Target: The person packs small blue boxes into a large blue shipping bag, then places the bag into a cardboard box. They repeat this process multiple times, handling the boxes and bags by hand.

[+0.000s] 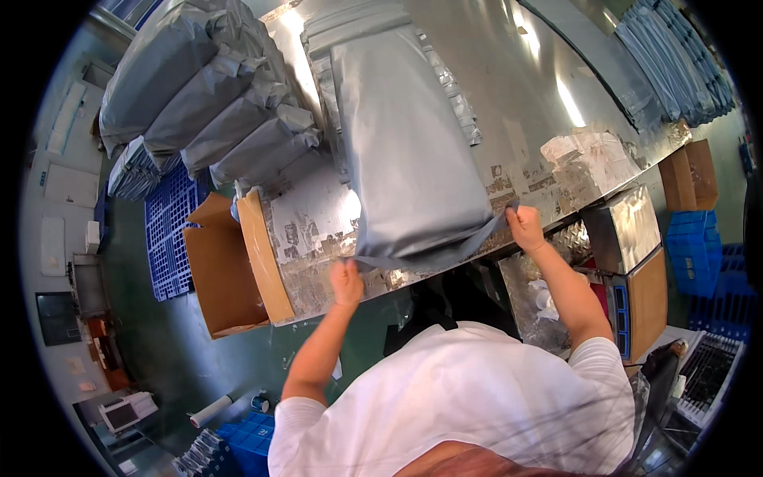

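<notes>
A large grey plastic bag (409, 143), filled and smooth on top, lies lengthwise on the metal table in front of me. Its near end is a loose, flattened mouth that sags between my two hands. My left hand (346, 282) is closed on the left corner of that mouth, just past the table's front edge. On the other side, my right hand (525, 226) pinches the right corner and pulls it out sideways. Under the filled bag lie layered stacks of something grey (457, 91), showing along its sides.
Full grey bags (199, 87) are heaped at the left. An open cardboard box (230, 266) hangs at the table's left end, near a blue pallet (167, 234). Folded grey-blue bundles (675, 60) lie at the far right of the worn metal table (509, 103). Blue crates (693, 250) stand right.
</notes>
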`<action>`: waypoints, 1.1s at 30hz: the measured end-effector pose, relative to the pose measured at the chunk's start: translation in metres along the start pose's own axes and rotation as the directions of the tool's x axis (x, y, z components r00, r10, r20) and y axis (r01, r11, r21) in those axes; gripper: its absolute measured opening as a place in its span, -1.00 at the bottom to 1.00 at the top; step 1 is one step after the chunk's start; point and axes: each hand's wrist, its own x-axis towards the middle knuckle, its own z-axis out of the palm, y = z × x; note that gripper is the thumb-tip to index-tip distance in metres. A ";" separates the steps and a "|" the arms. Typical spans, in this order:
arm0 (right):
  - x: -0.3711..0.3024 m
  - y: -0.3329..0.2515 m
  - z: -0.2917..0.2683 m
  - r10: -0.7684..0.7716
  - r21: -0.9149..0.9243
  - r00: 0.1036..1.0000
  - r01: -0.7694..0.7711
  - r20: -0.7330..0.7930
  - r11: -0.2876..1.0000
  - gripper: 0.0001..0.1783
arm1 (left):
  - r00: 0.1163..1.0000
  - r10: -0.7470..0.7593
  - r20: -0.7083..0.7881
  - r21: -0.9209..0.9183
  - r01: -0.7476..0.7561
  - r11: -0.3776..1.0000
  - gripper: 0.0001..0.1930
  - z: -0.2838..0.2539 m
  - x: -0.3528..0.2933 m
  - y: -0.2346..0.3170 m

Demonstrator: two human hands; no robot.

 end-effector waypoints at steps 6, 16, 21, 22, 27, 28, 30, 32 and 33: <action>-0.027 0.015 0.059 0.406 0.142 0.912 -0.396 -0.055 0.907 -0.50 | 0.956 -0.290 -0.055 -0.044 0.288 0.957 -0.57 0.035 -0.009 -0.040; -0.018 0.030 0.073 0.483 0.061 0.826 -0.520 0.289 0.852 -0.60 | 0.814 -0.531 0.235 0.305 0.457 0.835 -0.64 0.051 -0.007 -0.042; 0.011 0.053 0.074 0.484 0.220 0.872 -0.488 0.074 0.845 -0.46 | 0.940 -0.328 0.093 -0.046 0.333 0.942 -0.67 0.062 0.024 -0.032; 0.023 0.055 0.084 0.465 0.255 0.885 -0.451 0.004 0.855 -0.40 | 0.897 -0.440 0.048 -0.259 0.436 0.862 -0.63 0.072 0.024 -0.062; 0.044 -0.008 0.073 0.439 0.743 0.627 -0.650 0.643 -0.160 -0.35 | 0.597 -0.527 0.605 -0.736 0.672 -0.082 -0.42 0.082 0.042 -0.006; 0.041 -0.010 0.065 0.370 0.717 0.636 -0.684 0.677 -0.136 -0.31 | 0.551 -0.439 0.710 -0.666 0.728 -0.163 -0.36 0.073 0.043 0.019; 0.044 -0.028 0.034 0.305 0.576 0.504 -0.784 0.808 -0.231 -0.28 | 0.552 -0.558 0.620 -0.561 0.809 0.176 -0.28 0.047 0.051 0.075; 0.037 -0.039 0.019 0.231 0.467 0.405 -0.774 0.884 -0.427 -0.28 | 0.799 -0.431 0.419 -0.448 0.595 0.668 -0.26 0.037 0.054 0.104; 0.031 -0.032 0.023 0.278 0.514 0.433 -0.749 0.858 -0.418 -0.29 | 0.885 -0.298 0.359 -0.451 0.444 0.774 -0.15 0.031 0.057 0.139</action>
